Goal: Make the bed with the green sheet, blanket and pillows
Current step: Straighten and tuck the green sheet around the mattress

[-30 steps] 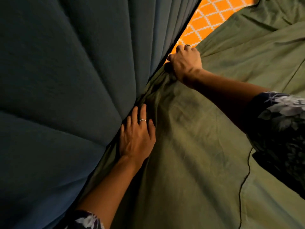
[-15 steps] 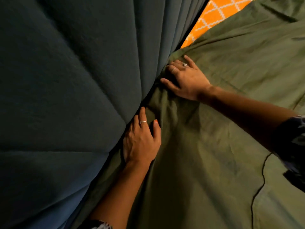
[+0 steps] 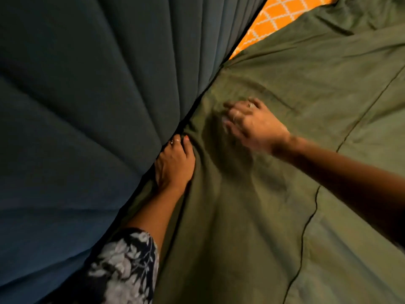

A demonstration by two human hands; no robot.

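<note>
The green sheet covers the mattress across the right and lower part of the view, wrinkled near the headboard. My left hand lies at the seam where the sheet meets the padded headboard, its fingertips pushed down into the gap with the sheet. My right hand is blurred with motion and lies flat on the sheet, fingers spread, a short way from the headboard. No blanket or pillows are in view.
An orange patterned mattress cover shows at the top where the sheet stops short. The dark blue-grey tufted headboard fills the left half of the view. A dark seam runs along the sheet at the right.
My right hand has left the headboard gap and slid down and right across the sheet, now blurred. My left hand has pushed its fingertips deeper into the gap.
</note>
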